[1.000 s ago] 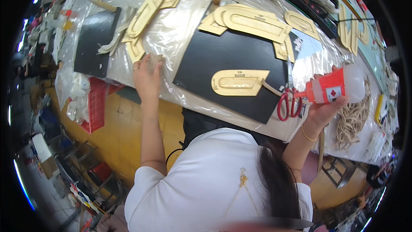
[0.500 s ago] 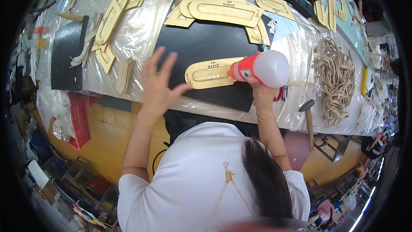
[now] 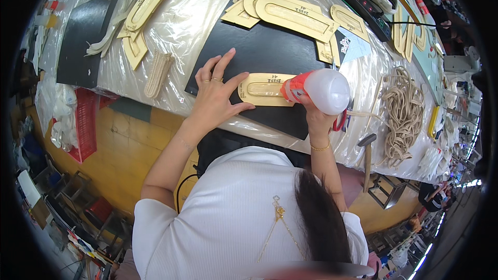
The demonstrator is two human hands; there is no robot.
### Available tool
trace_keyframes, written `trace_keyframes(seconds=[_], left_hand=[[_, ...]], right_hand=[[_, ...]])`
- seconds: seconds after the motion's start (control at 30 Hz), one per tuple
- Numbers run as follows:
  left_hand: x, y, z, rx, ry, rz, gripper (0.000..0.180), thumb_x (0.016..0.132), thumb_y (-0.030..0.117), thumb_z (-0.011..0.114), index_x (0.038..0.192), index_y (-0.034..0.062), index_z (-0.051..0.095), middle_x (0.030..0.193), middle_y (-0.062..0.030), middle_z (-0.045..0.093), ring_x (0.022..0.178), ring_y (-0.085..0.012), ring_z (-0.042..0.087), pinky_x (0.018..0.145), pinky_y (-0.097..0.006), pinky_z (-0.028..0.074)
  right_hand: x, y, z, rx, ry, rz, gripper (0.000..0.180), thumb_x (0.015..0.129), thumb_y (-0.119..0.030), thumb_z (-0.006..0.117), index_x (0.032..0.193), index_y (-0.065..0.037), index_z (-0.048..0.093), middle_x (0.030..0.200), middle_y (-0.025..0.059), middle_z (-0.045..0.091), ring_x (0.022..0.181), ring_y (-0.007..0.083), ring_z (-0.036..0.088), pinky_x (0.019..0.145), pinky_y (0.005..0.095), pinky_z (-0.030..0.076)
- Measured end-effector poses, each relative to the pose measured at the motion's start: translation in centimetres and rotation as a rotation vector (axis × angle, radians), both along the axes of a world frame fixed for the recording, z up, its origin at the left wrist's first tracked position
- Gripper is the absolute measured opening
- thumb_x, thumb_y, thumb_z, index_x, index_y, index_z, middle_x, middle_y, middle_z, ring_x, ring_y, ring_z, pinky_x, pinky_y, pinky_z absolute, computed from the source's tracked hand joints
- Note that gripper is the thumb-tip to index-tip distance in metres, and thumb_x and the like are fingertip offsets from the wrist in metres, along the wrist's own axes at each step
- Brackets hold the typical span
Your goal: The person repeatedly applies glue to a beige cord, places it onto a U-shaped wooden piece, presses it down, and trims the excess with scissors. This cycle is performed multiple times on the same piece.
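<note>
My right hand (image 3: 317,118) is wrapped round a squeeze bottle (image 3: 327,92), red toward its nozzle and cloudy white at its base. The bottle lies tilted, its nozzle end over the right part of a pale yellow flat template (image 3: 251,97) with a long rounded slot. My left hand (image 3: 215,96) has its fingers spread, thumb and forefinger at the template's rounded left end; whether they press on it I cannot tell. Under the template is a black board (image 3: 280,54). My right palm and the nozzle tip are mostly hidden.
More yellow templates (image 3: 295,14) lie stacked at the board's far edge, others (image 3: 150,2) at the far left. A rope heap (image 3: 403,119) and a hammer (image 3: 367,158) are on the right. A corded bundle (image 3: 158,75) lies left of the board.
My left hand has come down and right to the template's left end. The bottle stays in my right hand over the template. The whole view has shifted and turned slightly.
</note>
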State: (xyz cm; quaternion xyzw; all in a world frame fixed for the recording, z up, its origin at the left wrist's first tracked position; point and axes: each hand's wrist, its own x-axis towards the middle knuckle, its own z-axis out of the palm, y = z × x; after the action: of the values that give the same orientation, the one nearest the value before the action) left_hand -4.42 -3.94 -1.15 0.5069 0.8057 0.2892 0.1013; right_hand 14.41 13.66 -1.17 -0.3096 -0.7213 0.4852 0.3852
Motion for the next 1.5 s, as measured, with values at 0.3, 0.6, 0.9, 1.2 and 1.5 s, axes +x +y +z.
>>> trace_keyframes(seconds=[0.3, 0.6, 0.9, 1.2, 1.5], left_hand=[[0.0, 0.0, 0.0, 0.028, -0.003, 0.005, 0.066, 0.061, 0.045, 0.091, 0.119, 0.0174, 0.074, 0.164, -0.0097, 0.028, 0.144, -0.0373, 0.026, 0.117, -0.049, 0.023], [0.1, 0.1, 0.1, -0.015, -0.005, 0.015, 0.069, 0.059, 0.041, 0.093, 0.121, 0.0173, 0.073, 0.164, -0.0097, 0.027, 0.145, -0.0364, 0.025, 0.117, -0.049, 0.022], [-0.2, 0.0, 0.6, -0.064, 0.002, -0.037, 0.066, 0.065, 0.035, 0.092, 0.123, 0.0121, 0.070, 0.163, -0.0093, 0.026, 0.144, -0.0353, 0.025, 0.115, -0.052, 0.021], [-0.8, 0.2, 2.6, -0.072, -0.095, -0.023, 0.075, 0.073, 0.030, 0.088, 0.140, 0.0128, 0.059, 0.162, -0.0113, 0.030, 0.144, -0.0394, 0.029, 0.118, -0.052, 0.026], [-21.9, 9.1, 1.7, 0.099, 0.255, 0.296, 0.035, 0.092, 0.022, 0.069, 0.118, -0.0017, 0.070, 0.113, -0.0213, 0.069, 0.102, -0.0344, 0.069, 0.091, -0.041, 0.052]], right_hand=[[-3.7, -1.6, -0.8, 0.059, -0.030, 0.179, 0.060, 0.065, -0.015, 0.097, 0.113, 0.003, 0.066, 0.103, 0.0118, 0.073, 0.091, 0.0211, 0.073, 0.082, 0.0324, 0.057], [-3.8, 2.5, 2.2, -0.660, 0.676, 0.041, 0.042, 0.093, -0.017, 0.075, 0.128, -0.005, 0.054, 0.115, 0.0079, 0.064, 0.103, 0.0161, 0.066, 0.087, 0.0340, 0.061], [4.9, 16.9, 5.9, 0.614, -0.825, -0.263, 0.063, 0.072, -0.032, 0.090, 0.123, -0.003, 0.066, 0.109, 0.0164, 0.065, 0.097, 0.0329, 0.066, 0.081, 0.0436, 0.054], [4.4, 17.8, 2.2, 0.525, -0.940, -0.193, 0.082, 0.070, -0.040, 0.088, 0.141, -0.012, 0.058, 0.117, 0.0181, 0.062, 0.105, 0.0370, 0.063, 0.090, 0.0450, 0.051], [0.1, 13.1, 6.4, 0.470, -0.462, -0.068, 0.046, 0.085, -0.018, 0.080, 0.128, -0.008, 0.068, 0.128, 0.0149, 0.057, 0.119, 0.0310, 0.056, 0.099, 0.0400, 0.047]])
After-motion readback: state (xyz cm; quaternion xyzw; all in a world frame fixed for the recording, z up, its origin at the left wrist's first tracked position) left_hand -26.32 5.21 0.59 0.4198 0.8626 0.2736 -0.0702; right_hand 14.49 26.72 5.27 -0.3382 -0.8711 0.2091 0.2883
